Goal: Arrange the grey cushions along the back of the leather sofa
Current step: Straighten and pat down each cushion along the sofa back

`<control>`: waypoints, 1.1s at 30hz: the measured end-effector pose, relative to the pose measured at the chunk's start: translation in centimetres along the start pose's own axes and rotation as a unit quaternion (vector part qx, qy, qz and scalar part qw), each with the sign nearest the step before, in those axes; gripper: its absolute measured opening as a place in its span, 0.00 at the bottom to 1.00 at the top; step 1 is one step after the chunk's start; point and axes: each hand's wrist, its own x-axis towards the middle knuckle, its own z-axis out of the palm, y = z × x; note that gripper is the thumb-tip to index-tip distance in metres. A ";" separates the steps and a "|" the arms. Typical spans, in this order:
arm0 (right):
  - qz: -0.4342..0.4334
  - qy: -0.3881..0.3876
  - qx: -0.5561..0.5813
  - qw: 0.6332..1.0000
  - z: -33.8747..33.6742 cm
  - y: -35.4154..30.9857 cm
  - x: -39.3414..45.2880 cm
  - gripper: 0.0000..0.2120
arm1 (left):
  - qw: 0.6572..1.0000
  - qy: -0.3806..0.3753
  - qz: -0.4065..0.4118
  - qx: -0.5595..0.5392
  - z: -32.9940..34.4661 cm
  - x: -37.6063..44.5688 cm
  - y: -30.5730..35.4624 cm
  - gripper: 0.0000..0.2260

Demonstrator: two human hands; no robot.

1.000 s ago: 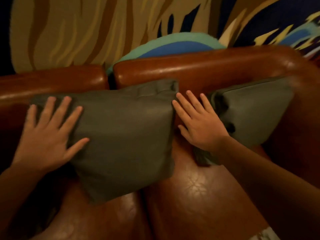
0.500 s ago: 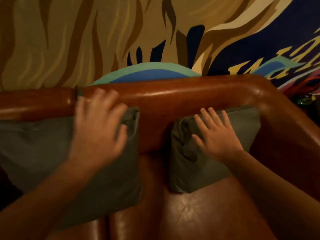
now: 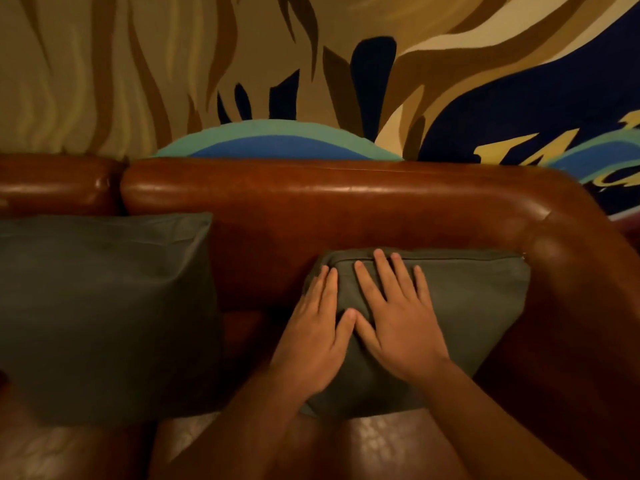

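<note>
We saw the left grey cushion (image 3: 104, 306), smooth and plump, leaning against the leather sofa (image 3: 311, 199) back. Further right, our left hand (image 3: 313, 336) and right hand (image 3: 398, 320) lay flat, fingers spread, thumbs touching, pressing the creased right grey cushion (image 3: 478, 306) in the sofa's corner.

Two grey cushions (image 3: 104, 317) (image 3: 471, 306) — one leather sofa (image 3: 346, 202) — two hands (image 3: 311, 341) (image 3: 398, 323).

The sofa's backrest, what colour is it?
The backrest is glossy reddish-brown leather, seen in the head view, the only one.
</note>
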 end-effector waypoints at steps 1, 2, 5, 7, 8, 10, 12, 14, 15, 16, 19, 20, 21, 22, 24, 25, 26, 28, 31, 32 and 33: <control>-0.001 0.004 0.007 1.000 0.2 0.1 0.0 0.35 | 0.998 0.009 -0.018 -0.053 0.9 0.1 0.2 0.36; -0.002 0.007 0.010 1.000 0.3 0.2 -0.1 0.35 | 0.990 0.033 -0.047 -0.131 1.6 0.2 0.4 0.34; -0.006 0.009 0.013 1.000 0.8 -0.1 -0.4 0.34 | 0.886 0.186 -0.178 -0.387 1.9 1.4 0.7 0.13; -0.005 0.015 0.009 1.000 1.0 -0.2 -0.7 0.34 | 0.849 0.225 -0.250 -0.408 0.8 2.5 0.1 0.10; -0.005 0.019 0.006 1.000 1.0 -0.3 -0.8 0.34 | 0.851 0.207 -0.276 -0.396 0.3 2.9 -0.5 0.09; -0.008 0.023 0.002 1.000 1.2 -0.5 -1.0 0.34 | 0.878 0.133 -0.310 -0.340 -0.2 3.2 -1.6 0.06; -0.010 0.026 -0.001 1.000 1.4 -0.7 -1.2 0.34 | 0.894 0.079 -0.319 -0.304 -0.4 3.3 -2.1 0.05; -0.012 0.032 -0.003 0.999 1.6 -1.0 -1.5 0.35 | 0.901 0.058 -0.319 -0.289 -0.8 3.4 -2.3 0.07; -0.013 0.036 -0.006 0.999 1.7 -1.1 -1.6 0.35 | 0.906 0.048 -0.315 -0.279 -1.1 3.4 -2.4 0.06; -0.013 0.040 -0.010 0.999 1.8 -1.2 -1.7 0.36 | 0.911 0.036 -0.311 -0.267 -1.5 3.4 -2.3 0.06; -0.013 0.044 -0.025 0.999 1.8 -1.6 -1.9 0.36 | 0.927 -0.008 -0.284 -0.243 -1.9 3.0 -2.3 0.08; -0.011 0.041 -0.027 0.999 1.6 -1.8 -1.9 0.35 | 0.929 -0.018 -0.279 -0.243 -2.1 2.8 -2.1 0.07; -0.008 0.038 -0.028 0.999 1.4 -2.1 -1.9 0.35 | 0.928 -0.023 -0.275 -0.249 -2.3 2.8 -2.1 0.06; -0.003 0.037 -0.029 0.999 1.1 -2.3 -1.8 0.35 | 0.928 -0.025 -0.271 -0.253 -2.4 2.8 -2.3 0.08; 0.002 0.046 -0.029 0.998 0.1 -2.6 -1.2 0.33 | 0.930 -0.040 -0.265 -0.251 -2.2 3.0 -2.7 0.11; 0.003 0.061 -0.030 0.998 -0.5 -2.8 -0.6 0.32 | 0.932 -0.046 -0.261 -0.248 -2.1 3.0 -2.9 0.10; 0.003 0.078 -0.029 0.997 -1.0 -3.0 0.2 0.31 | 0.933 -0.050 -0.253 -0.250 -2.0 3.0 -2.9 0.09; -0.003 0.089 -0.020 0.996 -1.6 -3.2 1.8 0.29 | 0.930 -0.052 -0.238 -0.276 -1.5 2.8 -2.9 0.07; -0.022 0.035 -0.009 0.999 -1.2 -3.5 2.8 0.29 | 0.932 -0.042 -0.214 -0.289 -1.2 2.8 -3.6 0.06; -0.025 0.018 -0.012 0.999 -0.8 -3.4 2.8 0.29 | 0.936 -0.041 -0.204 -0.282 -1.4 2.9 -4.0 0.07; -0.026 0.011 -0.016 0.999 -0.5 -3.3 2.7 0.30 | 0.940 -0.042 -0.196 -0.275 -1.6 3.0 -4.4 0.09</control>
